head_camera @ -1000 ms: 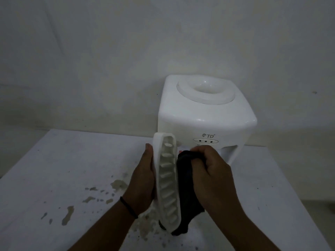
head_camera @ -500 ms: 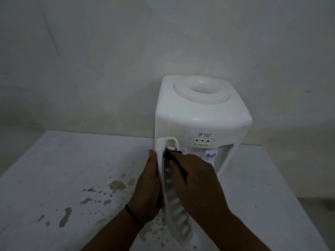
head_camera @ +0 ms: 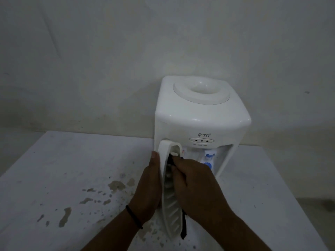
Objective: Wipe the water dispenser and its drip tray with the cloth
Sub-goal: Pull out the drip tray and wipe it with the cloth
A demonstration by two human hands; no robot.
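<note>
- On the white, stained tabletop (head_camera: 54, 160), a white plastic countertop water dispenser (head_camera: 199, 116) is standing against a pale wall (head_camera: 108, 51), its round bottle well facing up and three small dark dots sitting under the TD logo on its front.
- Just in front of the dispenser, a long white ribbed plastic drip tray (head_camera: 169, 205) is being held on edge, tilted, its upper end reaching the dispenser's front panel.
- The left hand (head_camera: 146, 192) is gripping the tray's outer side, fingers curled around its back and the thumb lying flat along the rim; a thin dark band is circling that wrist.
- The right hand (head_camera: 195, 187) is pressing a dark cloth (head_camera: 184, 227) into the ribbed face, fingers closed on the fabric near the tray's upper end, while a narrow strip of cloth is hanging down beside the tray's lower end.
- Behind the right hand, a blue tap (head_camera: 208, 160) is showing in the dispenser's recess.
- Brownish patches and specks (head_camera: 90, 198) are marking the tabletop to the left of the hands.
</note>
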